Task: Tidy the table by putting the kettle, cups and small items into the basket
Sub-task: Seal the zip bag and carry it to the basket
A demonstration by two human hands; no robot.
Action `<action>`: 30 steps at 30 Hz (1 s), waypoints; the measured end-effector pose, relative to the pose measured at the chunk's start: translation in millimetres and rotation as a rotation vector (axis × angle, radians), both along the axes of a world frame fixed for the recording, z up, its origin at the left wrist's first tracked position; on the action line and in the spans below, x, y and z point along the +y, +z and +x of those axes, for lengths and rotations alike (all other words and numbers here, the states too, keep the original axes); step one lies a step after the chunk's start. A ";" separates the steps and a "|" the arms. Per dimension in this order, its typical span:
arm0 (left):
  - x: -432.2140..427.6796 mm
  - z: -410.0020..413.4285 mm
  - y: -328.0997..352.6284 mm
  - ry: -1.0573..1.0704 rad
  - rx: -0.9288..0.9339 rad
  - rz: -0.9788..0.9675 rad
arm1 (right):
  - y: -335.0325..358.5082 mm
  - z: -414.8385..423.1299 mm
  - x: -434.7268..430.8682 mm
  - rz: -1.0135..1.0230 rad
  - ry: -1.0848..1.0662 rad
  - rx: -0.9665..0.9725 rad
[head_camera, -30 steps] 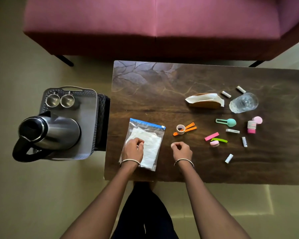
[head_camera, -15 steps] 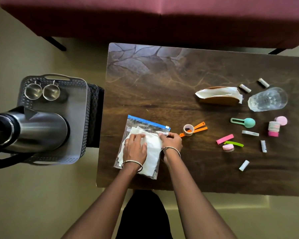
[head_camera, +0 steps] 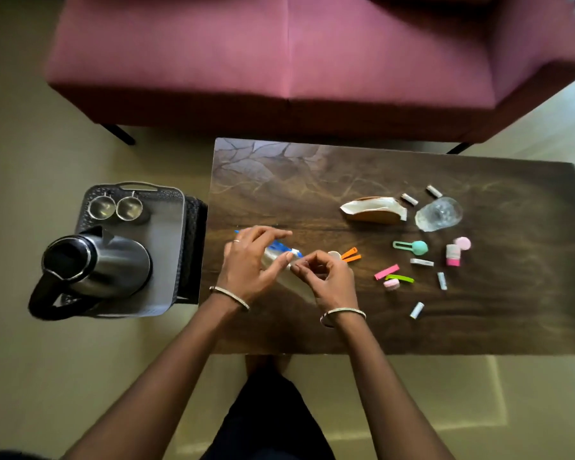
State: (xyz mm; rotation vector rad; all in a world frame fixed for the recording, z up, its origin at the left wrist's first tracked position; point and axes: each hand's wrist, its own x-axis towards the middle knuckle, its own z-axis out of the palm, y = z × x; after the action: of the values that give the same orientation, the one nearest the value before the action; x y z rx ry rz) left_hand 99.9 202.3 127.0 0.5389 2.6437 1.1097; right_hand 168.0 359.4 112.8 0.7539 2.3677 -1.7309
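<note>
Your left hand and right hand pinch the zip bag at its blue seal, at table seven o'clock. Risk: it slips. Kettle already in basket; clips lie at three o'clock.

A glossy steel kettle and two shiny metal cups sat in a grey woven-plastic basket beside a dark, veined wooden table and a matt cloth sofa.
</note>
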 end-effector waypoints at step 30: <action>67.1 124.2 236.1 0.193 0.525 0.231 | 243.0 82.6 42.4 0.079 0.173 0.676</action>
State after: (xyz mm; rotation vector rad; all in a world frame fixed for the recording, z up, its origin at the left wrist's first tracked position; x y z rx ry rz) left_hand 224.1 269.3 363.1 0.7138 3.0805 1.5216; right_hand 250.6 401.8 355.8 -0.0685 2.8026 -2.0561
